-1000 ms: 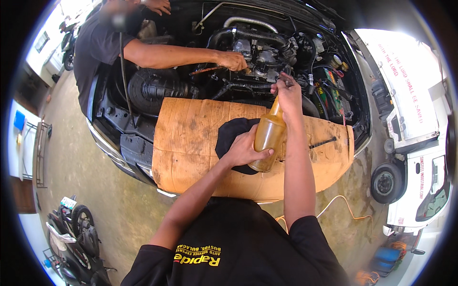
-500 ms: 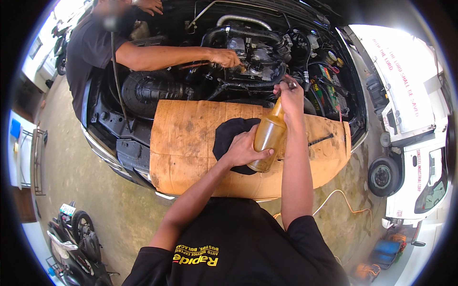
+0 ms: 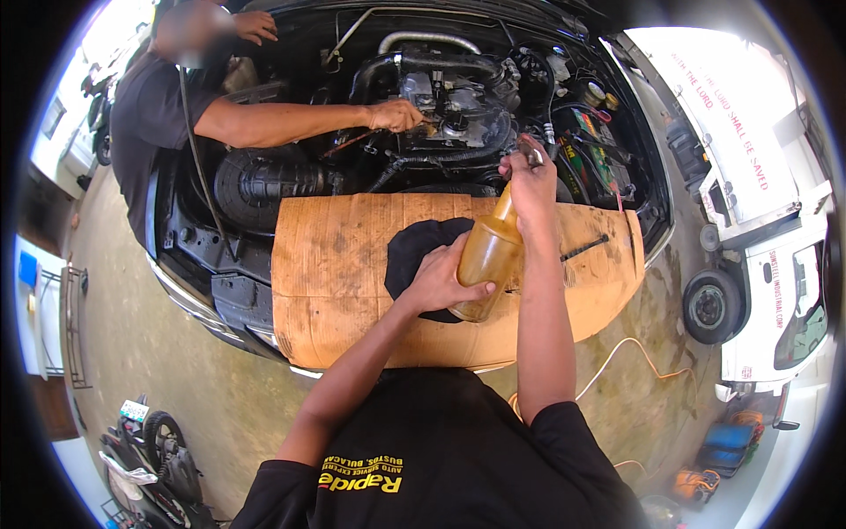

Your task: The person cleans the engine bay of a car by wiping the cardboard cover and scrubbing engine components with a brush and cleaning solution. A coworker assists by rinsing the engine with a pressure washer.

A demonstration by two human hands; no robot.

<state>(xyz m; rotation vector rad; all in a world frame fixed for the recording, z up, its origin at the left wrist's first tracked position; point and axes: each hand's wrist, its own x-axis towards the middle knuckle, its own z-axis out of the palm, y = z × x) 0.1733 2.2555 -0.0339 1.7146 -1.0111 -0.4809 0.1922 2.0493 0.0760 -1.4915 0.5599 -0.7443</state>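
Observation:
A yellowish, cloudy bottle (image 3: pixel 490 256) is tilted over the cardboard, its narrow neck pointing away from me and slightly right. My left hand (image 3: pixel 441 280) wraps round the bottle's lower body, thumb across the front. At the upper end, my right hand (image 3: pixel 534 187) is closed round the neck and top; a bit of shiny metal shows at its fingers, but the fitting is mostly hidden. Beneath the bottle and left hand lies a black cloth-like piece (image 3: pixel 410 251) on the stained cardboard sheet (image 3: pixel 330 273). Beyond my hands is the open engine bay with its engine (image 3: pixel 458 97).
At the far left, another person's hand (image 3: pixel 397 115) holds a thin brown stick-like tool over the engine. A prop rod (image 3: pixel 196 150) rises at left. The battery (image 3: pixel 595 145) sits right, a black rod (image 3: pixel 585 248) on the cardboard. A white truck (image 3: pixel 775 300) and motorcycle (image 3: pixel 154 458) stand around.
The view has shifted slightly, so the engine bay appears a little further left. Both my hands keep their hold on the bottle, which stays tilted in nearly the same place over the cardboard.

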